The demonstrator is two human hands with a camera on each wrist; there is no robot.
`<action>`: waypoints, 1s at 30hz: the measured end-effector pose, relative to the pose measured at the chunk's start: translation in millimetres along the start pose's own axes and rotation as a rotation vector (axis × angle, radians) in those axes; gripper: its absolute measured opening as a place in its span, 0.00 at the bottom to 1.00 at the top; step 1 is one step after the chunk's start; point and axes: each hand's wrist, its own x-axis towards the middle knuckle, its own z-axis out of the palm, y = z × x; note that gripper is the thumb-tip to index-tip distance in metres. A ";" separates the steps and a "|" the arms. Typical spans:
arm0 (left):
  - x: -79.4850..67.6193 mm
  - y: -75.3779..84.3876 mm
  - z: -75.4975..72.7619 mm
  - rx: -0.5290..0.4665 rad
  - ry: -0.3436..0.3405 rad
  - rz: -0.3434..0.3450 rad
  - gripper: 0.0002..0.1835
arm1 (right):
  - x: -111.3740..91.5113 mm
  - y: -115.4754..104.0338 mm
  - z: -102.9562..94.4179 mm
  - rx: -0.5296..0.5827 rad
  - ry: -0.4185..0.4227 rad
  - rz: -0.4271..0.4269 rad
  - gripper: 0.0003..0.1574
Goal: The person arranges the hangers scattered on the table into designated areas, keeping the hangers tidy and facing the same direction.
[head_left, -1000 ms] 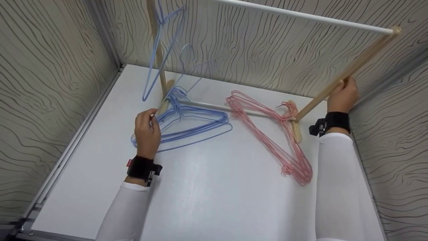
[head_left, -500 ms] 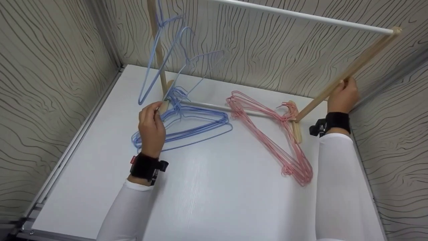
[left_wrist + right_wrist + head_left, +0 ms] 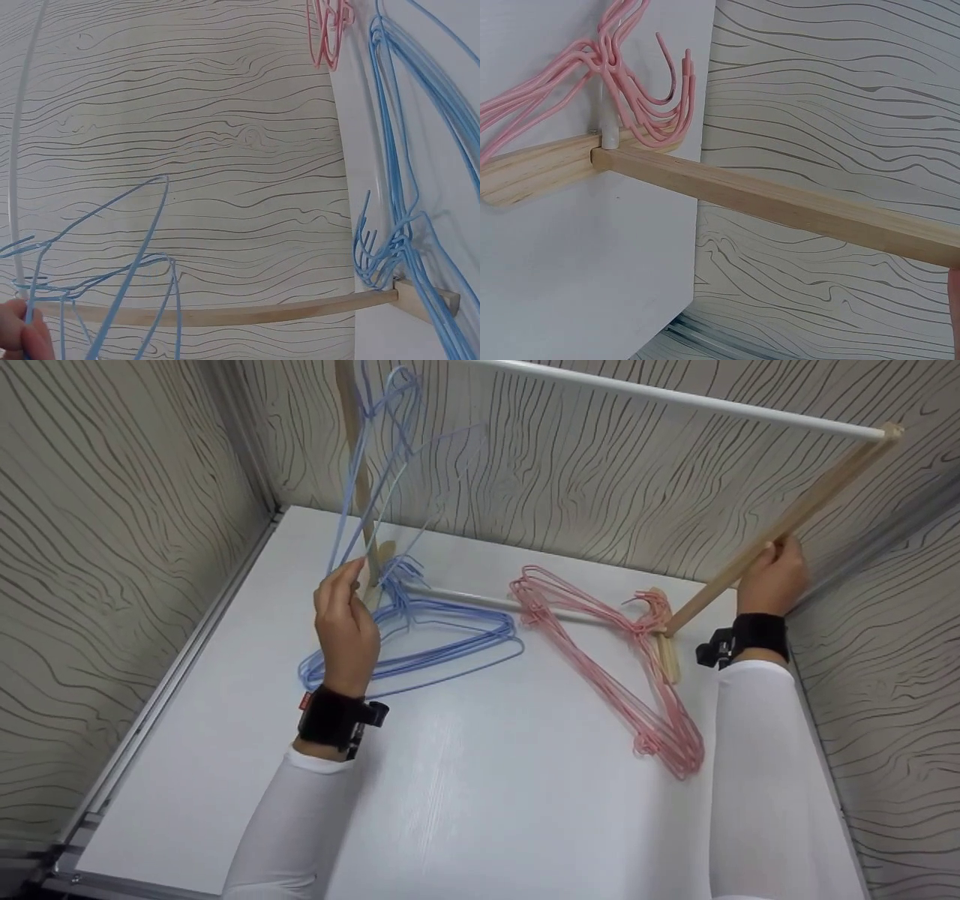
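Observation:
My left hand (image 3: pixel 346 622) pinches a blue wire hanger (image 3: pixel 386 502) by its lower end, with the hook up near the rack's upper left. Close beside it another blue hanger (image 3: pixel 347 499) hangs by the left wooden post (image 3: pixel 349 405); their wires overlap in the head view. Only fingertips of this hand (image 3: pixel 22 330) show in the left wrist view. On the right, my right hand (image 3: pixel 774 577) grips the rack's wooden side post (image 3: pixel 825 495), which slants across the right wrist view. The top-left corner of the rack lies outside the head view.
Several blue hangers (image 3: pixel 450 650) lie bunched on the white table (image 3: pixel 450 810), below the left hand. Several pink hangers (image 3: pixel 600 682) lie to the right, hooks near the right post's foot. A white rail (image 3: pixel 660 392) spans the top; patterned walls enclose the table.
My left hand has risen and moved slightly right, lifting the blue hanger's hook from above the pile to beside the hanging hanger. The right hand has stayed on the post.

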 end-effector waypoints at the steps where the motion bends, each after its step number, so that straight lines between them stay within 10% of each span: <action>1: 2.2 1.7 0.2 -0.005 0.008 0.004 0.22 | 0.2 -0.6 -0.3 -0.002 -0.004 0.000 0.22; 30: 30.5 15.1 1.4 -0.025 0.070 0.052 0.21 | -0.7 -0.3 -0.5 -0.014 -0.026 0.039 0.24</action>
